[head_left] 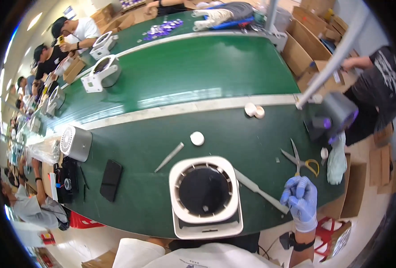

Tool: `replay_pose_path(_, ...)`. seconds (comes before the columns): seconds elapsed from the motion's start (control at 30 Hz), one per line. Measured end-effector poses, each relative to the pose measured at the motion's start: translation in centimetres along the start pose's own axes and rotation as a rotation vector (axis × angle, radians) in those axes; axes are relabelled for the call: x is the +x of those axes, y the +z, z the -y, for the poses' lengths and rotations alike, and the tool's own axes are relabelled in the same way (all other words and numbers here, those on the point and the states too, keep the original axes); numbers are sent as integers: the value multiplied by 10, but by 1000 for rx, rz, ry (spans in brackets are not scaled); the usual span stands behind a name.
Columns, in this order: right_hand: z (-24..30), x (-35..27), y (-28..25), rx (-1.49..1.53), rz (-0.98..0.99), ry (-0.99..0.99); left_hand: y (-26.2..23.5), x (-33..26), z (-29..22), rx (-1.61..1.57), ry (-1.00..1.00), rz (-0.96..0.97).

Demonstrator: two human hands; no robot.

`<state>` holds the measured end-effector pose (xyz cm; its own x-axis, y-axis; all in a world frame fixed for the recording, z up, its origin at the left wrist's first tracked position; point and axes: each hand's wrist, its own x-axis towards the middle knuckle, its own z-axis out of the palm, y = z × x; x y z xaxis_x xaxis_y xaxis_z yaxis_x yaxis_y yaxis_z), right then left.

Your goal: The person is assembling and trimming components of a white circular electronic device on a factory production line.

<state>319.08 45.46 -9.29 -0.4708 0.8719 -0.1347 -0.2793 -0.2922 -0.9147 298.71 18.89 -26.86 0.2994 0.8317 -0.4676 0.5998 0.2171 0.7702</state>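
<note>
At the table's near edge, my gloved right hand [300, 198] closes around the end of a flat grey tool [259, 190] lying beside the white fan housing [205, 196]. Scissors [301, 161] lie just beyond. My left hand isn't visible.

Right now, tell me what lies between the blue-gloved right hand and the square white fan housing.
Head view: a long grey flat tool lies slantwise between the blue-gloved right hand and the square white fan housing.

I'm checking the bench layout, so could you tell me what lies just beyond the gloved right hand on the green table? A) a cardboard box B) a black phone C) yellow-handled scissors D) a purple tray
C: the yellow-handled scissors lie on the green table just beyond the right hand.
</note>
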Motion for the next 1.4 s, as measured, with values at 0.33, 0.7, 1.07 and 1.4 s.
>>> replay_pose_path(0.33, -29, -59, 15, -333, -116, -94, -39, -55, -10, 151, -71, 93)
replay_pose_path(0.7, -34, -66, -7, -13, 182, 80, -172, -90, -196, 358, 225, -747)
replay_pose_path(1.07, -24, -57, 12, -80, 129, 177, -213, -30, -154, 638, 100, -713)
replay_pose_path(1.4, 8, -42, 46, -583, 224, -16, -223, -53, -144, 537, 308, -405)
